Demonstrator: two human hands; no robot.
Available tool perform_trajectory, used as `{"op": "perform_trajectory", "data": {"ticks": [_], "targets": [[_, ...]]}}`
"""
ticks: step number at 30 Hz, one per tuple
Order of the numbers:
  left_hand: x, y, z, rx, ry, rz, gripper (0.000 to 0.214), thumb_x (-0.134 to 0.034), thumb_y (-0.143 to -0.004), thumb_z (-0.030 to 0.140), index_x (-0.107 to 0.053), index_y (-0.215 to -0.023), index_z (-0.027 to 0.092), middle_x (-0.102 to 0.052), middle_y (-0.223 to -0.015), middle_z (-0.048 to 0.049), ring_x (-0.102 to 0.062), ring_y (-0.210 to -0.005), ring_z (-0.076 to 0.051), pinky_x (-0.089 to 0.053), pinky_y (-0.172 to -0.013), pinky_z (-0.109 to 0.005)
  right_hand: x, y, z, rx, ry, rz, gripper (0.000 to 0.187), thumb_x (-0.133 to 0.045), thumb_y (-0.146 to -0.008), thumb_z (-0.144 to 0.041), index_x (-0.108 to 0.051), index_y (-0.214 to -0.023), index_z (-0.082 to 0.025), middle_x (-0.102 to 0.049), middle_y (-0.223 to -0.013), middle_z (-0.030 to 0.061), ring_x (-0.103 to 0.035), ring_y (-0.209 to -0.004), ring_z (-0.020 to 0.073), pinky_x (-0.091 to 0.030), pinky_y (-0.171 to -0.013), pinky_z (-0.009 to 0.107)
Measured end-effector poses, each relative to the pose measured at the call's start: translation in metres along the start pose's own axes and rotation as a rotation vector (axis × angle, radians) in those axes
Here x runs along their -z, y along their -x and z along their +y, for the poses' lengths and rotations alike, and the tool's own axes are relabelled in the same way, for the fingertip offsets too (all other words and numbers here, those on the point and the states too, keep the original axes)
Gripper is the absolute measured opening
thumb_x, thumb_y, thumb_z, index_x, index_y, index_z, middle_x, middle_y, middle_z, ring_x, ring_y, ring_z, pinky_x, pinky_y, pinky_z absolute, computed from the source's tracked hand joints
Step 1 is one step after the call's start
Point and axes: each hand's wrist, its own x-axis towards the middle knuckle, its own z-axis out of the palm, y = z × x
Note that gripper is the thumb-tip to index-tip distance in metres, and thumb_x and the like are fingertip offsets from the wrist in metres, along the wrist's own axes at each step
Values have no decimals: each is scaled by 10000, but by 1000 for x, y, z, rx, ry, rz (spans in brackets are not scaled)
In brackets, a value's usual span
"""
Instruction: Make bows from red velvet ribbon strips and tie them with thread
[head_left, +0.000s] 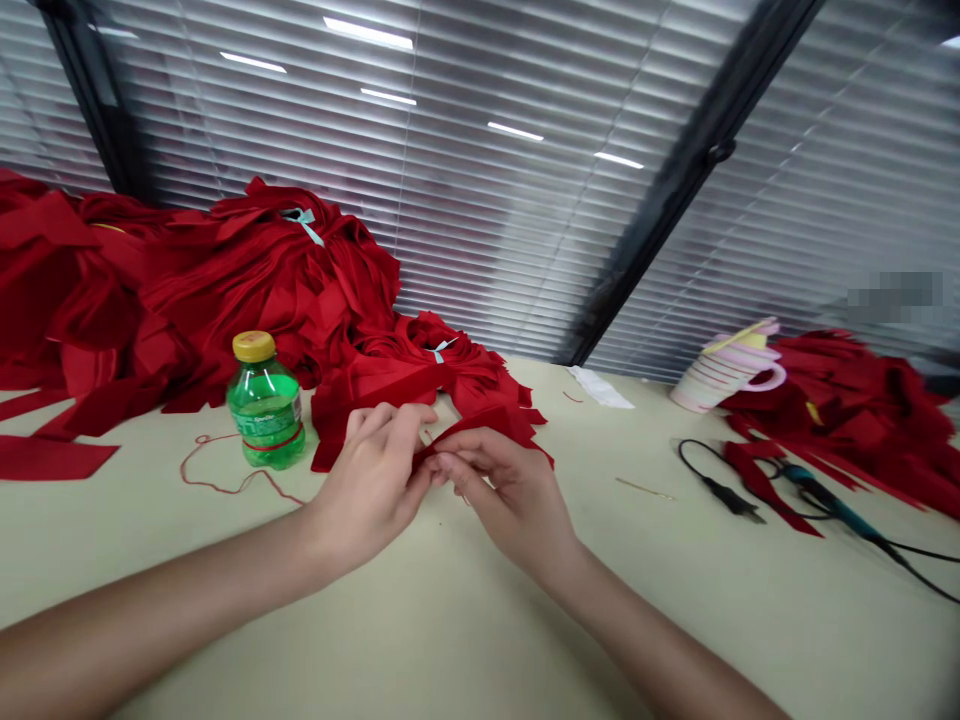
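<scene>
Window blinds filled the back wall, with a pale cream tabletop below. Left hand and right hand worked at lower centre, fingertips nearly meeting. Right hand's grip was narrow, pinched on a red fabric strip; left hand's grip was also narrow, pinched at the strip's near end, contact partly hidden by the fingers. Strip lay against a fringed red bundle with a pale blue tie, just behind the hands. Done so far, as far as shown: large red heap at upper left, more red strips at right. Also out on the tabletop: loose red thread and a thin gold needle. Containers: green plastic bottle left of the hands, yellow cap, part-filled with green liquid, red band round it; striped pink-and-white cup at right, yellow item sticking out, other contents hidden. Corded teal-handled tool lay by the right heap.
</scene>
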Motion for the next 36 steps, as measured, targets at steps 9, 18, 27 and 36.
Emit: {"op": "perform_trajectory", "data": {"ticks": [9,18,27,36], "targets": [[2,0,-2,-101,-63,24,209,-528,-853,114,-497,-1060,123,-636,-823,-61,-502,-818,-233,-351,-723,-381,-3,0,0,-45,-98,13,83,-565,-863,-263,-585,-888,-186,-665,-734,25,-616,-637,125,-445,-499,218],[9,-6,-7,-64,-70,72,133,-508,-874,126,-633,-911,155,-651,-793,-52,-510,-822,-229,-343,-741,-406,-9,2,-3,-258,-287,62,170,-653,-810,-320,-596,-868,-170,-708,-749,38,-642,-629,131,-461,-512,224],[13,-14,-7,194,180,97,86,-563,-821,158,-641,-846,183,-688,-801,-29,-595,-821,-217,-447,-729,-376,-19,3,-4,-505,-617,73,205,-742,-695,-327,-675,-761,-145,-631,-618,5,-492,-472,61,-351,-443,194],[22,-20,4,382,543,-24,95,-622,-779,245,-665,-774,160,-722,-763,-29,-674,-705,-182,-530,-602,-266,-8,-3,7,-595,-738,96,164,-708,-645,-265,-578,-673,-170,-319,-500,-108,-113,-382,11,-102,-346,187]]}}
